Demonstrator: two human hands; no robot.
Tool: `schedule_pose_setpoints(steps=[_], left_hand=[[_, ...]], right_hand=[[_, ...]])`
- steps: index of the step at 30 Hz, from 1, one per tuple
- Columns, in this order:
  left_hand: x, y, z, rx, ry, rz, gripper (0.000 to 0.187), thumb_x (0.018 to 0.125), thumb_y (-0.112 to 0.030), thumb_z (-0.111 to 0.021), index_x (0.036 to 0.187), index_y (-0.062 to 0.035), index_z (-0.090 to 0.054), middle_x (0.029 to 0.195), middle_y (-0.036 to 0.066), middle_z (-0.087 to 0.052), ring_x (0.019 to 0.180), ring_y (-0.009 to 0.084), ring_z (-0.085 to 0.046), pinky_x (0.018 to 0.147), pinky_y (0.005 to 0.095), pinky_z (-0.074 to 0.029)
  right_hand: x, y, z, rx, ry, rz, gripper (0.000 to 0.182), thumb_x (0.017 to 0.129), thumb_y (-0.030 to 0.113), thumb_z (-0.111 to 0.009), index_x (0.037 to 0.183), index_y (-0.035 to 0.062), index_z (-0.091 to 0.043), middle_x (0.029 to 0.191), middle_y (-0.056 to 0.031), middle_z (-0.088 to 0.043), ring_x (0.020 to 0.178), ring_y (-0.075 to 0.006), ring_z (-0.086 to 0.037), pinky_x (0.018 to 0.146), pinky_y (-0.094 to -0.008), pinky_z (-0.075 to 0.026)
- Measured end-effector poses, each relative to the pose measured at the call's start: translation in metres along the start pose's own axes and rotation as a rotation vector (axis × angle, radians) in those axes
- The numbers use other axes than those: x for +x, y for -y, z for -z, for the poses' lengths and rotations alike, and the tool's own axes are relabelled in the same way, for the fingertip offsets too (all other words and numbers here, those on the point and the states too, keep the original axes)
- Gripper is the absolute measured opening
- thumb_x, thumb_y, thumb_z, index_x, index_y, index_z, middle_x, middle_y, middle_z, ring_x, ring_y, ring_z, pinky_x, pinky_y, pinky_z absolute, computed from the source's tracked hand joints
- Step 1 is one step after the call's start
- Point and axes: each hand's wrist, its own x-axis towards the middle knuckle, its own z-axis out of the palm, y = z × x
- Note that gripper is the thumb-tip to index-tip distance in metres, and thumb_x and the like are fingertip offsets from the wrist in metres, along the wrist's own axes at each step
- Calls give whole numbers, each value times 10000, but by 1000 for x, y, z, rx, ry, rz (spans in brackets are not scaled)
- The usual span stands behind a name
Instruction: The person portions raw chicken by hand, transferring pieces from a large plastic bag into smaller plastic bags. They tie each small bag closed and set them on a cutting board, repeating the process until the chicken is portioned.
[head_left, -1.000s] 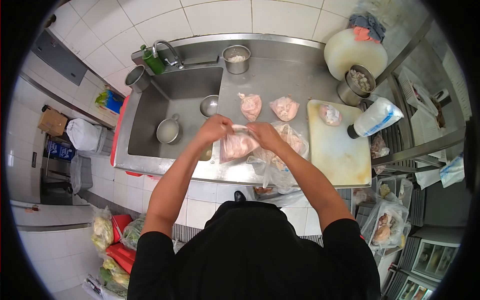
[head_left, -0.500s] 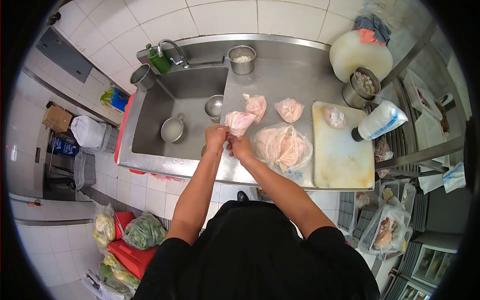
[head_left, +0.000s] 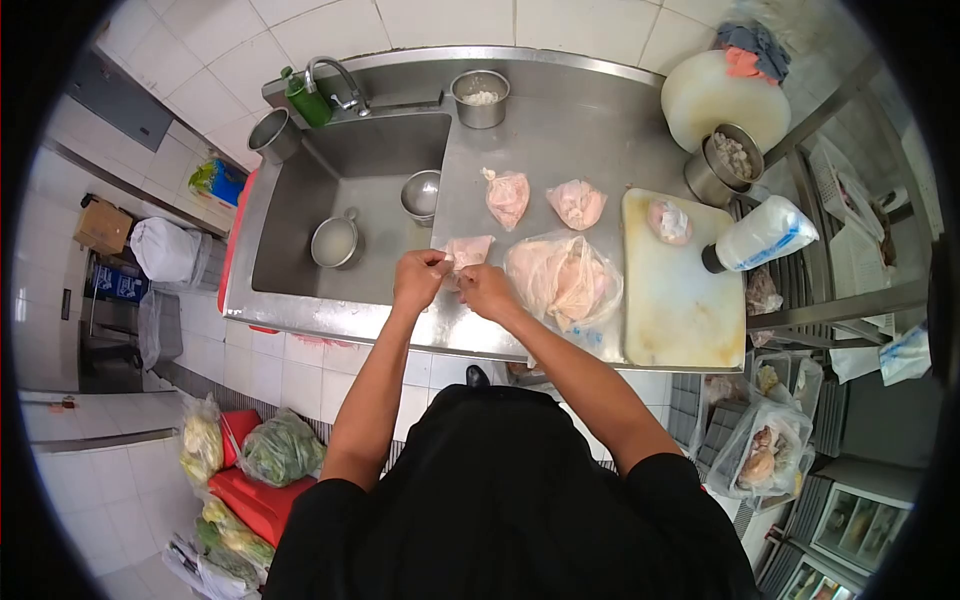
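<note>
A small clear bag of pale pink meat [head_left: 469,251] lies at the counter's front, just right of the sink. My left hand [head_left: 420,278] pinches the bag's near left edge, and my right hand [head_left: 486,289] closes on its near right side. Beyond it are two more small bags of meat, one [head_left: 507,198] with a twisted top and another [head_left: 577,204] to its right. A large open plastic bag of meat [head_left: 563,277] sits right of my right hand. One more small bag [head_left: 670,221] rests on the white cutting board [head_left: 684,300].
The sink [head_left: 290,230] at left holds metal pots [head_left: 336,242]. A metal pot [head_left: 480,99] stands at the back of the counter, and stacked pots [head_left: 724,165] stand at right. A plastic bag roll [head_left: 765,236] leans beside the board. A faucet [head_left: 350,95] is behind the sink.
The small bag between my hands has come down and toward me, now lower and flatter. My hands have moved slightly apart. The view has shifted a little.
</note>
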Motion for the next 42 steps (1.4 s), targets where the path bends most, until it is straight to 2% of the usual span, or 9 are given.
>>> schedule_pose_setpoints(steps=[5,12,18,21,23,26,34,36,42], left_hand=[[-16,-11,11,18,75,-40,234,820,-184,-735,943,13,-759,779,113,-737,679,154,-657,660,309,-509],[-17,16,9,-110,221,2,169,842,-76,-724,961,42,-742,816,55,-723,722,111,-631,688,269,-503],[-25,34,-10,-503,163,148,146,868,-72,-731,955,45,-724,846,61,-704,746,119,-629,711,261,-507],[-29,39,-20,-699,125,248,139,886,-82,-730,972,27,-719,859,58,-702,748,131,-636,710,265,-516],[-28,43,-24,-745,104,285,142,891,-85,-730,982,23,-715,875,61,-703,756,135,-638,714,265,-520],[-29,48,-26,-831,65,330,155,897,-95,-732,998,20,-710,895,66,-702,768,143,-639,723,264,-522],[-44,36,-36,-761,-69,294,186,900,-115,-700,997,42,-722,880,65,-687,731,130,-624,676,255,-502],[-43,39,-38,-430,-187,6,206,895,-113,-680,1015,50,-721,851,71,-680,718,119,-613,664,255,-497],[-31,36,-30,-472,-139,40,186,897,-87,-682,1034,38,-698,840,53,-672,696,116,-624,633,257,-515]], right_hand=[[-20,34,26,-561,36,277,237,926,228,-565,825,48,-682,774,-188,-680,762,-393,-661,708,-484,-523],[-12,14,30,-490,36,384,262,955,224,-527,880,50,-708,875,-218,-695,821,-414,-674,750,-530,-525],[6,9,25,-378,12,120,243,880,225,-629,861,-2,-712,839,-220,-704,789,-407,-685,762,-487,-545],[16,8,23,-140,88,-99,219,859,185,-653,862,-23,-718,793,-189,-722,693,-318,-709,701,-411,-574],[19,3,16,228,77,-276,165,858,124,-659,875,-23,-730,757,-134,-724,635,-194,-693,631,-330,-575],[17,-10,8,401,72,-272,140,861,78,-656,903,-35,-729,746,-84,-716,640,-117,-668,604,-273,-564],[14,-12,-4,396,-60,-237,168,863,63,-696,986,-52,-697,774,-94,-703,617,-129,-651,558,-262,-532],[15,-11,-6,449,-81,-253,169,862,62,-705,990,-49,-692,769,-92,-697,608,-128,-643,547,-263,-526],[20,-2,-2,510,-102,-320,171,871,56,-693,1000,-51,-658,776,-82,-677,636,-128,-627,554,-259,-511]])
